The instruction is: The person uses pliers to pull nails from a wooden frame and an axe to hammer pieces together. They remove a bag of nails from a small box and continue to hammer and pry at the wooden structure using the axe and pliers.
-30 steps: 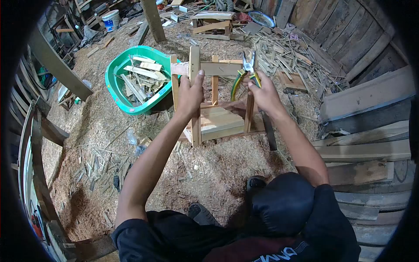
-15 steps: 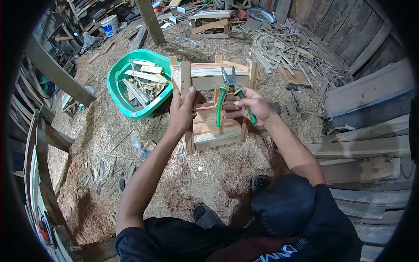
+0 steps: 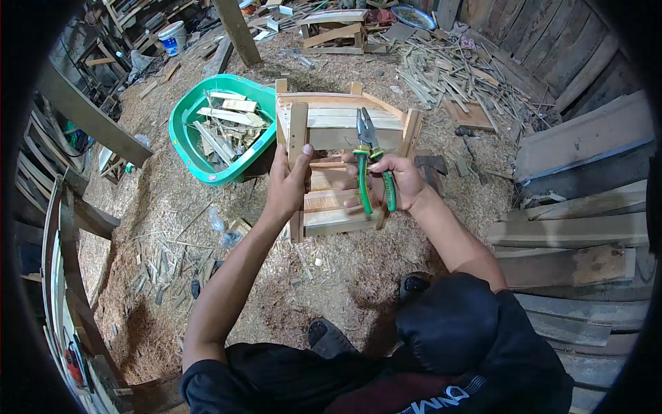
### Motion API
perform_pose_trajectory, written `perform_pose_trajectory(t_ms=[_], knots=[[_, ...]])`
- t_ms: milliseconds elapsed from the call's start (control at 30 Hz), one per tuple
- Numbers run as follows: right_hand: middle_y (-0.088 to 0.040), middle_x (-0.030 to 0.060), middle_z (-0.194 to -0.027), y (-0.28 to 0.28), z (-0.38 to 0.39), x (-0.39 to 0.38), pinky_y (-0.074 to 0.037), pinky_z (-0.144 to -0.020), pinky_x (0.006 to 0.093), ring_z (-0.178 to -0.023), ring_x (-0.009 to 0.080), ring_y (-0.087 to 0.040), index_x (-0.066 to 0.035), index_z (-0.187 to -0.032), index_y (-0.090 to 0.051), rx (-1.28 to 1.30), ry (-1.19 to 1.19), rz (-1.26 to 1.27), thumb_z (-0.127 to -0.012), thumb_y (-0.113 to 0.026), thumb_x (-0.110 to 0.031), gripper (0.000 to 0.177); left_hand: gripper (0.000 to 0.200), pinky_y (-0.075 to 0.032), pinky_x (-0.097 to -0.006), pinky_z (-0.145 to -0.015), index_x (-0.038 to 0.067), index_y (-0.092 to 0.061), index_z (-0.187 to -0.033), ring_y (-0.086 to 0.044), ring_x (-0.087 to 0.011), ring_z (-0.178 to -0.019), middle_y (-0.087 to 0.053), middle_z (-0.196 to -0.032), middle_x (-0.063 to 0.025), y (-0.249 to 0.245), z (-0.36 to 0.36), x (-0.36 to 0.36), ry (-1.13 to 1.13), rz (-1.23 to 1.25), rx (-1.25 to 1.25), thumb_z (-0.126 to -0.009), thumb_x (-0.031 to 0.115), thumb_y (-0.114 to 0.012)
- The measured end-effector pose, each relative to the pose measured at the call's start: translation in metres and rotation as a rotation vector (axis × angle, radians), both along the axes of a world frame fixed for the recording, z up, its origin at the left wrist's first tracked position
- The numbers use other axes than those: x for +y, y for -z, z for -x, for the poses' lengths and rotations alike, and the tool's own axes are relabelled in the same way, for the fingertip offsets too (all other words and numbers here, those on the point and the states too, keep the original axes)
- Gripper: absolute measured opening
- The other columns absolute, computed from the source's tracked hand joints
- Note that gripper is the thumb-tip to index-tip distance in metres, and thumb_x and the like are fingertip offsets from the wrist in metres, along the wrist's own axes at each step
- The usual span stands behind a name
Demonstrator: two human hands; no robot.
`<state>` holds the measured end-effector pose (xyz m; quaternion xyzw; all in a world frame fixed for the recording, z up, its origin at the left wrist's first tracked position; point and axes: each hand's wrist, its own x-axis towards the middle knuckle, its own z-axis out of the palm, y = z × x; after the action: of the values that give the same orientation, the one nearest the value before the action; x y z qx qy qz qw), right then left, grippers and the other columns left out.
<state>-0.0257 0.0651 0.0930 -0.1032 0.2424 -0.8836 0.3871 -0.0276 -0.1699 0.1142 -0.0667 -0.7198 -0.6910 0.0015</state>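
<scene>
A small slatted wooden frame (image 3: 341, 219) with corner posts stands tilted in front of me. My left hand (image 3: 287, 181) is wrapped round its near left post, thumb up along the wood. In my right hand (image 3: 400, 181) I hold green-handled pliers (image 3: 365, 127), jaws pointing up and nearly together, in front of the frame's right side. The fingers of that hand are partly hidden behind the handles and a little blurred. Past my right hand, a dark hammer or axe head (image 3: 432, 165) shows beside the frame.
A green plastic basin (image 3: 181, 141) of wood offcuts sits left of the frame. Scrap sticks (image 3: 441, 83) are piled at the back right. Stacked boards (image 3: 572, 231) line the right side, and a wooden post (image 3: 238, 34) rises behind. Shavings cover the floor.
The frame has turned and tilted, its right side shifting rightward. My right hand has moved slightly right and down with the pliers, whose handles have come closer together.
</scene>
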Motion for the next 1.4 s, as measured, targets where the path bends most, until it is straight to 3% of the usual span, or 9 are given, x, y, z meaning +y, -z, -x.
perform_pose_trajectory(t_ms=[67,367,567,667,967,1167,1200,1300,1400], knots=[[-0.061,0.0135,-0.103,0.006,0.000,-0.001,-0.055,-0.086,0.0553,-0.098,0.0316,-0.064,0.003,-0.135,-0.047,-0.029,-0.001,0.069,-0.083,-0.044,-0.017,0.055,0.027,-0.033,-0.0227,-0.044,0.008,-0.045,-0.110,-0.039,-0.0057,-0.048,-0.042,-0.060,0.0036,-0.003,-0.002,0.000,0.023,-0.028,-0.014,-0.103,0.033,-0.052],[-0.064,0.0064,-0.088,0.019,0.007,0.005,-0.057,-0.073,0.0373,-0.083,0.0207,-0.066,0.004,-0.125,-0.054,-0.052,-0.133,0.178,-0.098,-0.050,-0.025,0.040,0.023,-0.033,-0.0228,-0.043,0.008,-0.045,-0.110,-0.039,-0.0055,-0.048,-0.042,-0.060,0.0037,-0.008,-0.004,0.007,0.007,0.001,-0.028,-0.103,0.029,-0.051],[-0.056,0.0235,-0.128,-0.002,0.000,-0.001,-0.054,-0.092,0.0570,-0.122,0.0381,-0.056,0.003,-0.145,-0.033,0.111,-0.004,-0.124,-0.101,-0.048,-0.037,0.061,0.023,-0.033,-0.0228,-0.043,0.008,-0.045,-0.112,-0.039,-0.0056,-0.048,-0.042,-0.060,0.0038,-0.004,-0.001,0.002,0.047,-0.034,0.004,-0.103,0.029,-0.050],[-0.043,0.0316,-0.141,-0.006,-0.006,-0.006,-0.049,-0.096,0.0620,-0.132,0.0426,-0.046,0.004,-0.144,-0.033,0.048,-0.015,0.000,-0.101,-0.050,-0.030,0.058,0.024,-0.033,-0.0225,-0.043,0.007,-0.045,-0.113,-0.038,-0.0055,-0.048,-0.042,-0.060,0.0039,-0.006,-0.002,0.001,0.055,-0.046,-0.018,-0.103,0.029,-0.050],[-0.039,0.0304,-0.144,0.002,-0.006,0.001,-0.051,-0.094,0.0604,-0.129,0.0447,-0.048,0.005,-0.148,-0.024,0.145,-0.057,-0.081,-0.102,-0.047,-0.030,0.062,0.027,-0.034,-0.0226,-0.045,0.008,-0.047,-0.110,-0.041,-0.0050,-0.051,-0.044,-0.064,0.0039,-0.002,0.000,-0.012,0.092,-0.035,-0.030,-0.100,0.031,-0.056],[-0.061,0.0218,-0.123,-0.057,-0.024,0.017,-0.059,-0.082,0.0402,-0.109,0.0288,-0.064,0.006,-0.137,-0.044,0.360,0.232,-0.748,-0.099,-0.056,-0.019,0.047,0.030,-0.034,-0.0227,-0.045,0.008,-0.048,-0.107,-0.041,-0.0051,-0.051,-0.045,-0.065,0.0040,-0.011,0.011,-0.008,0.053,0.000,-0.056,-0.099,0.035,-0.057],[-0.068,0.0140,-0.106,-0.055,-0.016,0.029,-0.056,-0.077,0.0333,-0.093,0.0211,-0.067,0.005,-0.127,-0.054,0.443,0.190,-0.929,-0.098,-0.058,-0.016,0.037,0.030,-0.034,-0.0226,-0.045,0.008,-0.048,-0.105,-0.041,-0.0050,-0.052,-0.046,-0.065,0.0038,-0.011,0.015,-0.006,0.036,0.005,-0.050,-0.099,0.036,-0.058],[-0.069,0.0110,-0.094,-0.061,0.006,0.039,-0.053,-0.071,0.0338,-0.082,0.0195,-0.067,0.005,-0.114,-0.058,0.851,0.404,-1.437,-0.097,-0.059,-0.014,0.026,0.029,-0.034,-0.0230,-0.044,0.008,-0.047,-0.104,-0.042,-0.0053,-0.051,-0.047,-0.065,0.0033,-0.017,0.025,0.004,0.026,0.026,-0.062,-0.099,0.035,-0.058],[-0.065,0.0193,-0.081,-0.079,0.010,0.030,-0.050,-0.068,0.0411,-0.075,0.0318,-0.065,0.007,-0.095,-0.058,0.867,0.571,-1.755,-0.092,-0.058,-0.013,0.020,0.030,-0.033,-0.0231,-0.044,0.009,-0.047,-0.101,-0.041,-0.0058,-0.050,-0.046,-0.065,0.0030,-0.026,0.030,0.025,0.007,-0.017,-0.057,-0.099,0.037,-0.057]])
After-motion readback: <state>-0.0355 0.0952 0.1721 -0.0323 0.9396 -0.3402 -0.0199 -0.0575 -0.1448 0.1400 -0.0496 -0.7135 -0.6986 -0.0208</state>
